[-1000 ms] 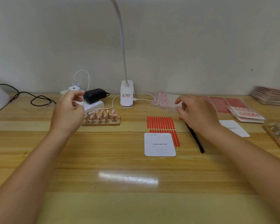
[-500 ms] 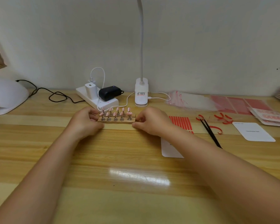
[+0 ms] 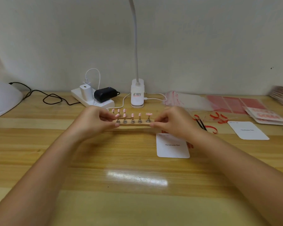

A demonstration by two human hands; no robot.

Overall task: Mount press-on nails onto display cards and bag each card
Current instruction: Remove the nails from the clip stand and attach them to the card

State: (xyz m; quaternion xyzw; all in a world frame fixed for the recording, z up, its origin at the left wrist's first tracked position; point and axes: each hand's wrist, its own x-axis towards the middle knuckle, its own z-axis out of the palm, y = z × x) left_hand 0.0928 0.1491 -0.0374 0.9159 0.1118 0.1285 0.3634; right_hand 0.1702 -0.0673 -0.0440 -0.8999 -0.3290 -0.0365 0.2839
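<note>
We are gripping the wooden strip (image 3: 134,123) of pink nails (image 3: 132,115) with both hands: left hand (image 3: 95,122) pinching its left end, right hand (image 3: 173,123) its right end, beside the white card (image 3: 172,148).

You are now gripping the wooden nail stand (image 3: 134,123) at both ends, left hand (image 3: 95,122) and right hand (image 3: 173,122). You are drawing it from near the power strip (image 3: 91,100) toward frame centre.

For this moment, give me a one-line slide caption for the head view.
Both hands, left and right, grip the wooden nail stand by its ends.
</note>
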